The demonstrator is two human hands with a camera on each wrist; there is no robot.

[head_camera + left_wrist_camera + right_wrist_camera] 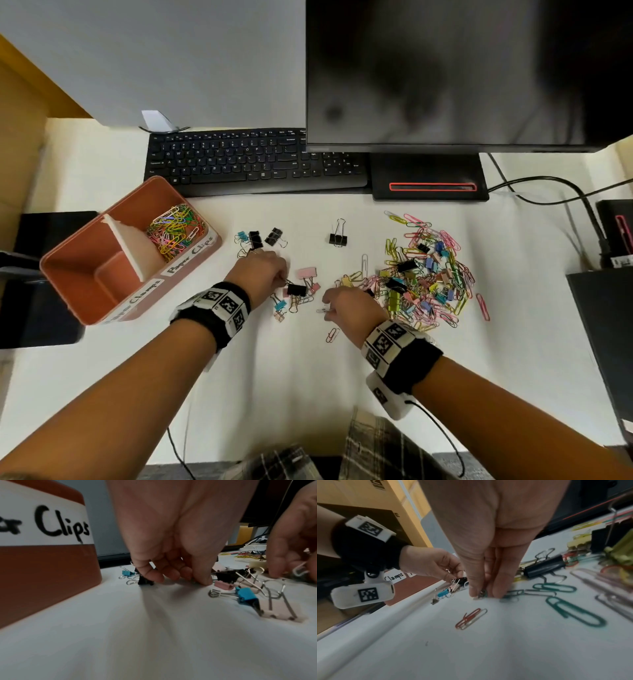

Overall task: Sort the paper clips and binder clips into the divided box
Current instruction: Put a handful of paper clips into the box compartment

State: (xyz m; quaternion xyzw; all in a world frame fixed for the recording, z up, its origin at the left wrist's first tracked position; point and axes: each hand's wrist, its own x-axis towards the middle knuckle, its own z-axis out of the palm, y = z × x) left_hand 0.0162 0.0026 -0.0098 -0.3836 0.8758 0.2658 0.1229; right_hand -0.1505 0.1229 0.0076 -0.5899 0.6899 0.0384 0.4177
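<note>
— Both hands are down on the white desk (308, 377). What's the left hand (260, 274) doing?

— Its fingers are curled, pinching the wire handle of a black binder clip (296, 290) that sits just to its right, among a few pink and blue binder clips.

— And the right hand (352, 308)?

— Fingertips (498, 592) pressed together against the desk, pinching a small clip; from the left wrist view it looks like a white paper clip (299, 570). A red paper clip (332, 335) lies just below that hand.

— Where's the rest of the unsorted stuff?

— The big mixed pile (424, 270) of coloured paper clips and binder clips lies just right of the right hand. Beyond the left hand sit three more binder clips (260, 238), and a lone black binder clip (338, 237) stands beyond the gap between the hands.

— The box?

— The terracotta divided box (85, 301) sits left of the left hand. Its far compartment, labelled "Paper Clips", holds a heap of coloured paper clips (176, 228). I can't see any clips in the near compartment, whose label ends in "Clamps".

— Anything else?

— A black keyboard (253, 161) and a monitor (469, 72) lie beyond both hands.
</note>
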